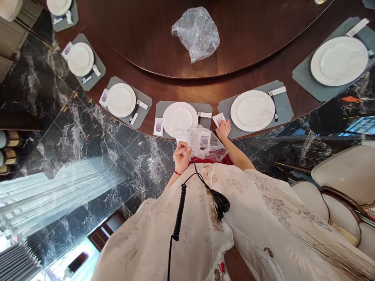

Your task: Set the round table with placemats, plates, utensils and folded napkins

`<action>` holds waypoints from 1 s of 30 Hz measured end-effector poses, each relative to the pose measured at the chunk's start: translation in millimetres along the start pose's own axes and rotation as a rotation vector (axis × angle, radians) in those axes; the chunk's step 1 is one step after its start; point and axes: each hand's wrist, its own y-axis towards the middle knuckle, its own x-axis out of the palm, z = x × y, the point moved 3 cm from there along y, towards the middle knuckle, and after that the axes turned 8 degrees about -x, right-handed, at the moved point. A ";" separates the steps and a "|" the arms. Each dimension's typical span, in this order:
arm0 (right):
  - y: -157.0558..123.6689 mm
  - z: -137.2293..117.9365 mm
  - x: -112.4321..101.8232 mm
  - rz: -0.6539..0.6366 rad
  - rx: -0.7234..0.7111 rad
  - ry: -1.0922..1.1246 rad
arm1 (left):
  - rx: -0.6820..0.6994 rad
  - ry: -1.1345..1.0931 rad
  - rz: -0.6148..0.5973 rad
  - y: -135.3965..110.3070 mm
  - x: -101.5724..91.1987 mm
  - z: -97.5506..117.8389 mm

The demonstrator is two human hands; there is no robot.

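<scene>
My left hand [182, 157] is closed on the edge of a clear plastic bag [215, 146]. Inside the bag, white packets [204, 139] with a printed emblem show through the film. My right hand [224, 129] reaches to the table edge, its fingers on a small white packet [218, 118] at the left corner of a grey placemat [283, 107]. Just right of that packet is a white plate stack [252, 111]. Straight ahead, another plate stack [179, 117] has a similar packet [158, 127] on its left side.
More place settings curve along the dark round table, with a plate [121, 100] at left and another plate [339, 61] at right. A crumpled clear plastic bag [199, 33] lies on the raised turntable [249, 39]. Cream chairs [345, 175] stand behind on the right.
</scene>
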 end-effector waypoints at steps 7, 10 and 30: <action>-41.5 47.8 -13.5 0.056 -0.011 0.051 | -0.017 0.028 -0.052 5.3 18.3 6.0; -45.0 48.0 -17.2 0.018 -0.066 0.036 | -0.009 0.052 -0.073 8.8 25.2 6.9; -110.6 53.9 -234.7 -0.155 -0.563 0.343 | 0.187 -0.014 -0.555 -57.5 228.2 12.9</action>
